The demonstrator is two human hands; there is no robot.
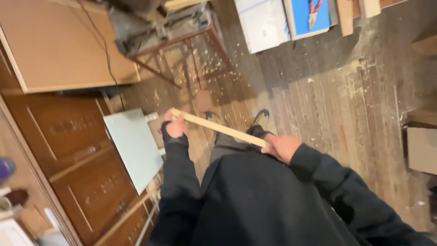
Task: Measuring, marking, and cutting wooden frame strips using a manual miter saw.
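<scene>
As seen from above, looking down the front of a dark-sleeved body: one pale wooden strip, long, thin and straight, held crosswise before the waist, slanting from upper left down to lower right. Left hand at the far upper end, fingers closed around the strip, dark cuff pulled up over the wrist. Right hand at the near lower end, fingers wrapped about it likewise, thumb side up. Gripped at both ends, judged so as to keep so slender a piece level, steady and clear of the body. Below the strip, two dark shoes on a worn plank floor, strewn with pale shavings and sawdust, thickest towards a metal-framed machine stand at top centre. Left of the left hand, well apart from the strip, a grey-green flat panel lying tilted over brown panelled doors, apparently stacked flat. Upper left, a large light-brown board with a dark cable trailing across it. Top right, a white board and a blue sheet with a red-handled tool resting on it, set against the wall side, out of reach. Right edge, a cardboard-coloured box, partly cut off. Lower left corner blurred; contents not told.
</scene>
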